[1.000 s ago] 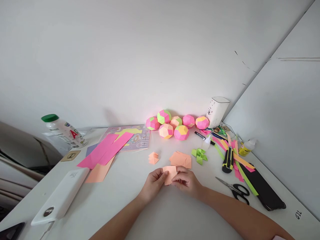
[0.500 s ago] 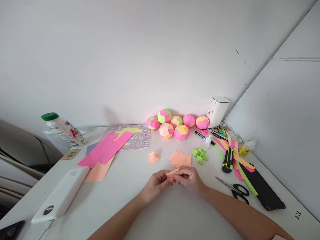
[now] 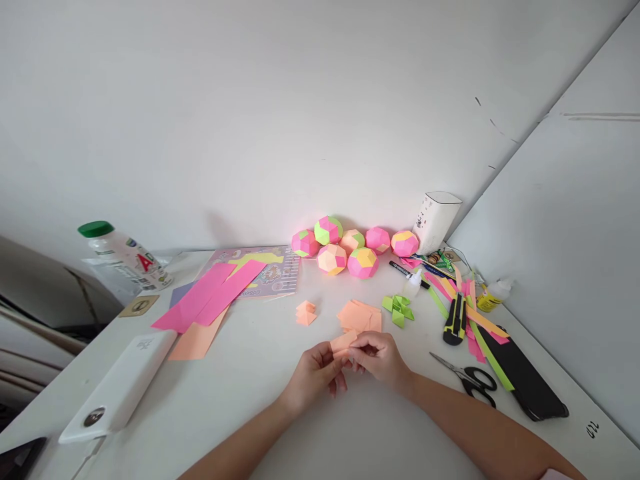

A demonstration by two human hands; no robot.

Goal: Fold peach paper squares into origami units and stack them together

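Note:
Both hands meet at the middle of the white table (image 3: 260,427) and pinch a small folded orange paper piece (image 3: 343,343). My left hand (image 3: 316,377) grips its near left end, my right hand (image 3: 379,355) grips its right end. Just behind them lies a small stack of orange paper squares (image 3: 357,315). A folded orange unit (image 3: 305,313) sits to the left of the stack and folded green units (image 3: 399,309) to the right. Several pink, green and orange paper balls (image 3: 350,248) line the wall.
Long pink and orange paper strips (image 3: 210,303) lie at left over a printed pad (image 3: 273,273), beside a green-capped bottle (image 3: 123,260) and a white power bank (image 3: 117,387). Right side: scissors (image 3: 470,380), utility knife (image 3: 455,320), glue bottle (image 3: 493,295), coloured strips, black phone (image 3: 530,380), white holder (image 3: 434,221).
The orange piece, held open and flat a second ago, is now folded into a narrow shape between both hands. The hands stayed in the same spot.

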